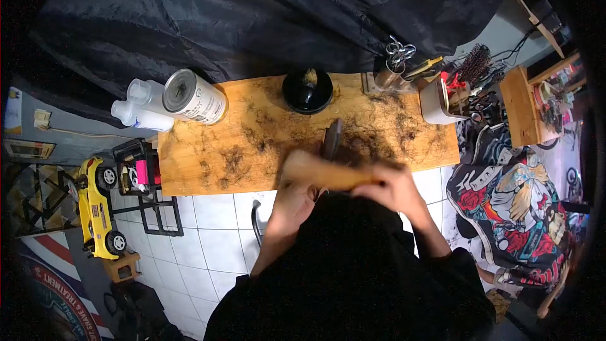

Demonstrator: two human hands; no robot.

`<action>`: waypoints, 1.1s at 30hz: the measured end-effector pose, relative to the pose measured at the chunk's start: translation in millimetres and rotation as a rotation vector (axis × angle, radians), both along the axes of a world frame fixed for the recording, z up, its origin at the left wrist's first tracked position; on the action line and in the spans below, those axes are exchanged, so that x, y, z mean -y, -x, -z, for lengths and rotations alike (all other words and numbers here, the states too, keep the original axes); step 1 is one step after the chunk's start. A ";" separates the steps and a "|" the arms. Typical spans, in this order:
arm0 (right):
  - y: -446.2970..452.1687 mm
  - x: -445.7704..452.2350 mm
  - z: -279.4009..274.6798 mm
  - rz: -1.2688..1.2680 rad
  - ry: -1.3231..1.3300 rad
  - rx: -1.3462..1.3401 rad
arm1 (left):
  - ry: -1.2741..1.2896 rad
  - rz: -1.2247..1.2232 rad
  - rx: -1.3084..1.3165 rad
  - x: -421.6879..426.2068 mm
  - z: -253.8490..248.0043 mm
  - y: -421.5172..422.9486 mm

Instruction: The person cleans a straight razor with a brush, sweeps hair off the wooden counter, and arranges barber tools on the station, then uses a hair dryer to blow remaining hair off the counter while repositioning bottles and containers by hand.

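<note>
Over the front edge of the wooden table, my right hand (399, 186) is closed on one end of a long light-brown, wood-coloured piece (346, 177), smeared by motion; its kind cannot be made out. The piece's other end reaches my left hand (297, 180), also blurred, so whether those fingers grip it is unclear. Just beyond, a dark, narrow object (331, 137) stands out against the tabletop. Dark hair clippings (255, 132) are scattered over the wooden table (183, 177). Farther back sits a black bowl (307, 102) with a shaving brush (310, 77) in it.
At the back left are a large can (196, 98) and white bottles (142, 113). A metal cup of scissors (391, 79) and a white container (435, 102) stand back right. A yellow toy car (98, 208) is left, a patterned cloth (517, 208) right.
</note>
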State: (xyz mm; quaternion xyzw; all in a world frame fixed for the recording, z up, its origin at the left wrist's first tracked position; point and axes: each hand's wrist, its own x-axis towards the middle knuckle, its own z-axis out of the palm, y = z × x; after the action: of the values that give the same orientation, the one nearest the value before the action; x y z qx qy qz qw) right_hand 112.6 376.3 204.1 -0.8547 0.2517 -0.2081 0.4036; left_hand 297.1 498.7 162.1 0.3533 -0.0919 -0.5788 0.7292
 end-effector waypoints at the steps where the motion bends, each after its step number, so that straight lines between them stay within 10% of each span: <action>1: -2.4 8.0 2.8 0.137 0.006 0.021 | -0.081 -0.008 0.036 3.0 -14.2 2.5; 5: -20.7 19.8 -16.2 0.539 -0.399 0.258 | -0.173 0.047 0.328 4.3 -21.4 7.6; 15: -35.5 -1.9 -22.4 0.439 -0.689 0.395 | -0.308 0.338 0.754 -3.1 -21.4 -3.4; 23: -28.7 1.8 -15.8 0.458 -0.625 0.415 | 0.166 0.235 0.148 -11.1 -22.6 -5.7; 33: -20.9 -7.8 -0.9 0.453 -0.495 0.395 | -0.139 -0.116 0.352 -5.0 -40.5 13.2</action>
State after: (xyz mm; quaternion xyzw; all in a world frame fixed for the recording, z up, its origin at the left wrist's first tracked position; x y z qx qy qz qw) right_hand 133.5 384.0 205.0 -0.5976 0.3941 -0.3853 0.5823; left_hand 283.9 503.7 202.6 0.5032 -0.1575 -0.4697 0.7080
